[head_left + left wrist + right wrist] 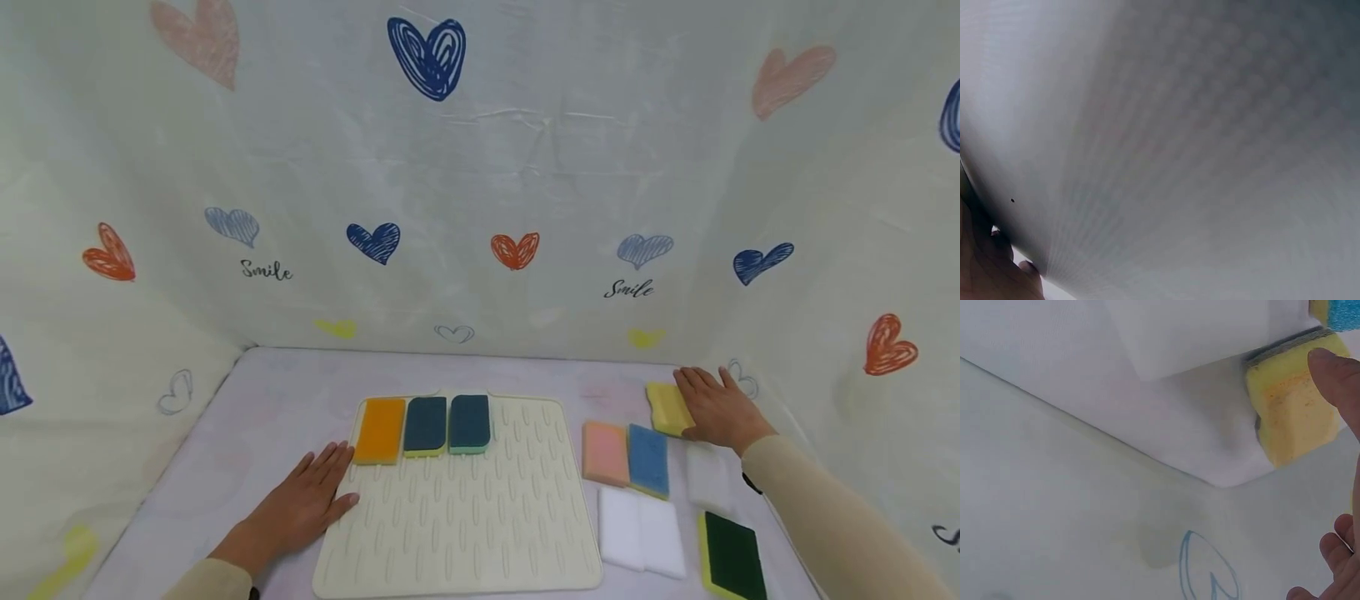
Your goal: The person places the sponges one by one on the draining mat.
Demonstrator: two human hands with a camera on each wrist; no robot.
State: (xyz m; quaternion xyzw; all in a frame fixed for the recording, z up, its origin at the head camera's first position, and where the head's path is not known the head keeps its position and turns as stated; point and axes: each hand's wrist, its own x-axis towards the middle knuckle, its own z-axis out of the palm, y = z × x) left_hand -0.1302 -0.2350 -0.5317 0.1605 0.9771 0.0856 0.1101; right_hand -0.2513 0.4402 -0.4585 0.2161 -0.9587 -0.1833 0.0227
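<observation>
My left hand (303, 498) lies flat with straight fingers at the left edge of a cream ribbed mat (465, 533). Its fingertips are beside an orange sponge (380, 429) on the mat. To the right of that sponge are two dark blue scouring sponges (425, 423), standing in a row. At the back right, my right hand (720, 410) reaches over the right side of a yellow sponge (666, 408) with its fingers extended. In the right wrist view the thumb (1335, 381) overlaps the yellow sponge, which has a dark scouring layer underneath.
Right of the mat sit a pink sponge (604, 452), a blue sponge (648, 461), several white sponges (621, 527) and a dark green scouring sponge (733, 557). A heart-printed curtain (555, 167) encloses the table at the back and sides. The left wrist view is mostly blurred grey surface.
</observation>
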